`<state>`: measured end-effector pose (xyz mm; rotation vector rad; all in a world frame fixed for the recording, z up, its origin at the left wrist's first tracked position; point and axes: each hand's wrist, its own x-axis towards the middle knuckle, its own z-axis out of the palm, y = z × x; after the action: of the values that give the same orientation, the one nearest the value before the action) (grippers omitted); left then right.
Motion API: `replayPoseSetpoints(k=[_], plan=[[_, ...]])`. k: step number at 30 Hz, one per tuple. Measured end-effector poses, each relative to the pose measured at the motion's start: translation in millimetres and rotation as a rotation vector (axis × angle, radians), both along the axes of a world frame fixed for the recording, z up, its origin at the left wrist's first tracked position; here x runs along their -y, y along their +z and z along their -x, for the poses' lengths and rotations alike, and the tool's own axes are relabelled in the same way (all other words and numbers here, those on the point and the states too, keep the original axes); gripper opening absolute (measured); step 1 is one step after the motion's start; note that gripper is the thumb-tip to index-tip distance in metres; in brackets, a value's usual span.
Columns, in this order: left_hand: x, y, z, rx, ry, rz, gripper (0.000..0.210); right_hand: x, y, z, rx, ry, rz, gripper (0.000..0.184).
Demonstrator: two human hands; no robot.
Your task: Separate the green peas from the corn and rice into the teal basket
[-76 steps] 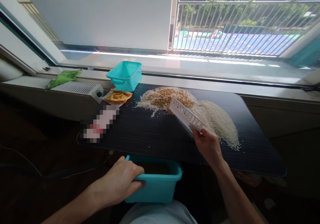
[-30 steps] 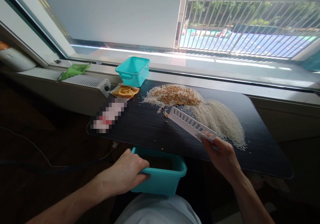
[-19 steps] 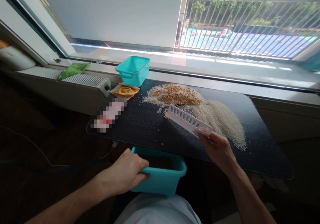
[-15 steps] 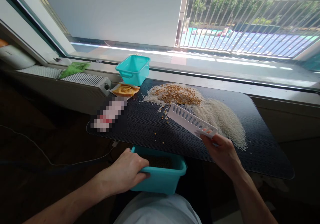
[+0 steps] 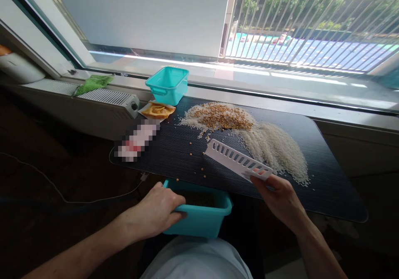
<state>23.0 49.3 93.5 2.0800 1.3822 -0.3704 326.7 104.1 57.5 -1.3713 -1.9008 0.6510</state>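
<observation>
My left hand point(image 5: 166, 206) grips the left rim of a turquoise plastic bin point(image 5: 199, 220), held just below the table's front edge. Dark grainy stuff lies inside it, too shaded to name. In my right hand point(image 5: 277, 189) is the right end of a white slotted plastic strip point(image 5: 237, 161), tilted over the dark table point(image 5: 168, 152). Beyond the strip spreads a pile of white rice point(image 5: 277, 150), with yellow-orange dried peas or similar kernels point(image 5: 226, 116) on its left part. A few loose kernels are scattered between the strip and the bin.
A second turquoise bin point(image 5: 168, 88) stands at the table's back left. In front of it lies an orange-and-white packet point(image 5: 158, 110), then a blurred-out item point(image 5: 137, 141). A radiator point(image 5: 106, 104) with a green cloth point(image 5: 94, 83) runs left; the window sill borders the back.
The white strip has come slightly nearer the table's front edge, away from the pile. Some loose kernels have moved toward the bin, one now at the edge. My left hand keeps its grip.
</observation>
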Motion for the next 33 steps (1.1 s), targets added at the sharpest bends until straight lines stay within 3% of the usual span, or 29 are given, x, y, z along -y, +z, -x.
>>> replayPoseSetpoints(k=[6,13,19,26,33], plan=[[4,2.4,4,-0.035,0.010,-0.020,0.019,16,0.1,4,0.000,0.039,0.037,0.024],[5,-0.8,14,-0.045,0.031,-0.034,0.020,39,2.1,13,-0.001,0.265,0.141,0.022],[7,-3.5,24,-0.031,0.044,-0.032,0.020,-5,4.0,45,-0.036,0.188,-0.067,0.022],[14,-3.2,41,-0.079,0.083,-0.076,0.022,-69,4.7,122,0.156,0.228,-0.061,0.032],[17,0.9,59,-0.090,0.133,-0.053,0.020,-64,-3.5,125,0.092,0.411,0.071,0.028]])
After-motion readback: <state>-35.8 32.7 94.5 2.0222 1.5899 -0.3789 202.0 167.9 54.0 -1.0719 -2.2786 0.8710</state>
